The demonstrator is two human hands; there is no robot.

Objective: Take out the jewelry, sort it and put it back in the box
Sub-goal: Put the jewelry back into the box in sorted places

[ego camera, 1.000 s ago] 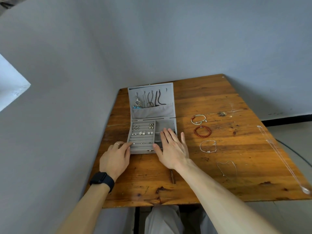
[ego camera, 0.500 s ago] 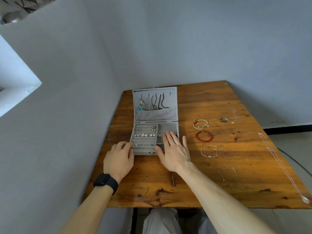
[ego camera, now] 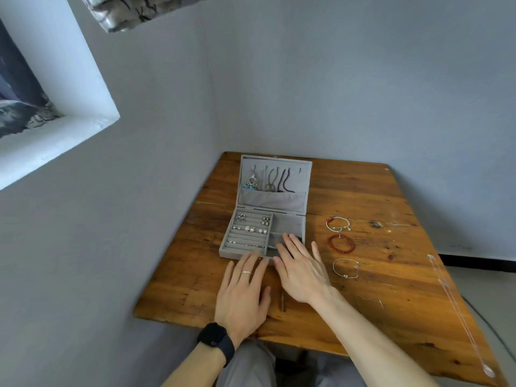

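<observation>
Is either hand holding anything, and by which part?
Nothing is held. Left hand and right hand are open, straight fingers at the front edge of the grey felt jewelry box.

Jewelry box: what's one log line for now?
jewelry box open | left hand flat, at front wall | right hand flat, over right compartment | three bracelets on table

Open grey jewelry box holding rings and necklaces, three bracelets in a row just right.
</observation>
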